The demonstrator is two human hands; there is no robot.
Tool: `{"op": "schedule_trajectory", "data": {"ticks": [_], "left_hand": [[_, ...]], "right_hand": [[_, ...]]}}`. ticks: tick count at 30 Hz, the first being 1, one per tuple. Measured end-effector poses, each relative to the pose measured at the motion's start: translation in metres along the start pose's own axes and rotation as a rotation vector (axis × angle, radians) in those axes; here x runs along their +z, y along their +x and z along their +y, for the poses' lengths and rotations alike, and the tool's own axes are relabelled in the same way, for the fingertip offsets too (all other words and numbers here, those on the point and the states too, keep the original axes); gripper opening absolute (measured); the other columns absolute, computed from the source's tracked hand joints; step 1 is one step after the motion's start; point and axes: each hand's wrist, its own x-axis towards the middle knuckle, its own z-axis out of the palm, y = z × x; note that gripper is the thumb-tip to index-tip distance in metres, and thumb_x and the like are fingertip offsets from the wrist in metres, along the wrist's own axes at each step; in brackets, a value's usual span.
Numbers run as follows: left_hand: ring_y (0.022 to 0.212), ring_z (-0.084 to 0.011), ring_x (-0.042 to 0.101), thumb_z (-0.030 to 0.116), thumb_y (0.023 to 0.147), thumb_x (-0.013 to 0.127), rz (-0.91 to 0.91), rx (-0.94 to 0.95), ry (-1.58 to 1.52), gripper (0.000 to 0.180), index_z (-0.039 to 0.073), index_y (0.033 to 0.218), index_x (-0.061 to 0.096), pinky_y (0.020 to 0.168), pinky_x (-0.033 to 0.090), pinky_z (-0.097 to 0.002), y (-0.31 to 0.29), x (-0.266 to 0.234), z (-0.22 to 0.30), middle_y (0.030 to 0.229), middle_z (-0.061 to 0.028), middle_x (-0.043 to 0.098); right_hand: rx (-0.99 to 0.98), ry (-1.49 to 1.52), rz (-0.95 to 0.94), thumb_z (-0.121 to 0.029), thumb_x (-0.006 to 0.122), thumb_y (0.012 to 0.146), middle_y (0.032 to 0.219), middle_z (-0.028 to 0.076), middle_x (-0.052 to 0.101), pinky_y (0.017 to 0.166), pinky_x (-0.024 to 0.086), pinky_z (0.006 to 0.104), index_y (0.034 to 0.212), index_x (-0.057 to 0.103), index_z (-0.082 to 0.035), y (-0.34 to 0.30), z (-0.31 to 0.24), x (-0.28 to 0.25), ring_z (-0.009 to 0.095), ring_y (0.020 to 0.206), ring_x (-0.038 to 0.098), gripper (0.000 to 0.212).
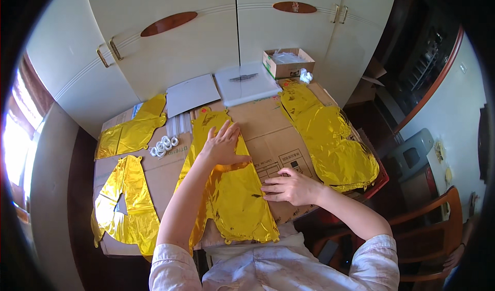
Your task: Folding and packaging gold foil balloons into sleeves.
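Note:
A flat gold foil balloon [227, 208] lies in front of me on the cardboard-covered table [258, 131]. My left hand [225, 145] rests on its upper part with fingers spread. At the balloon's right edge is my right hand [293, 187], palm down, its fingers stretched toward the foil and nothing visible in them. More flat gold foil balloons lie around: a stack [330, 136] on the right, a bent one [135, 131] at the far left and one with an opening [131, 203] at the near left. Small rolls of white ribbon or tape [164, 146] sit between the left balloons and the middle one.
Along the back are a grey-white sheet [193, 94], a clear plastic packet [247, 85] and an open carton [289, 63] with clear plastic inside. A crumpled white piece [306, 76] lies by the carton. Cabinets [180, 48] rise behind; a wooden chair [428, 234] stands right.

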Motion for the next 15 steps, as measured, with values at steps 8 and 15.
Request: {"op": "schedule_trajectory", "data": {"ticks": [8, 15], "left_hand": [[0.15, -0.0241, 0.013, 0.08, 0.075, 0.053, -0.028, -0.005, 0.018, 0.113, -0.001, 0.15, 0.03, 0.118, 0.015, -0.0563, 0.006, -0.014, 0.006, 0.158, -0.0098, 0.027], [0.148, -0.0219, 0.02, 0.064, 0.09, 0.046, 0.059, -0.034, -0.112, 0.081, 0.005, 0.145, 0.04, 0.116, 0.02, -0.0569, 0.02, 0.004, -0.01, 0.156, -0.0072, 0.032]], "right_hand": [[0.021, 0.037, 0.05, -0.011, 0.055, 0.084, 0.127, -0.002, 0.064, 0.099, 0.041, 0.039, 0.115, 0.071, -0.022, 0.0, -0.001, -0.001, 0.017, 0.117, 0.057, 0.037], [0.03, 0.121, 0.107, -0.008, 0.056, 0.08, 0.127, -0.001, 0.065, 0.098, 0.043, 0.0389, 0.113, 0.073, -0.02, 0.002, 0.0, 0.004, 0.018, 0.115, 0.057, 0.039]]}}
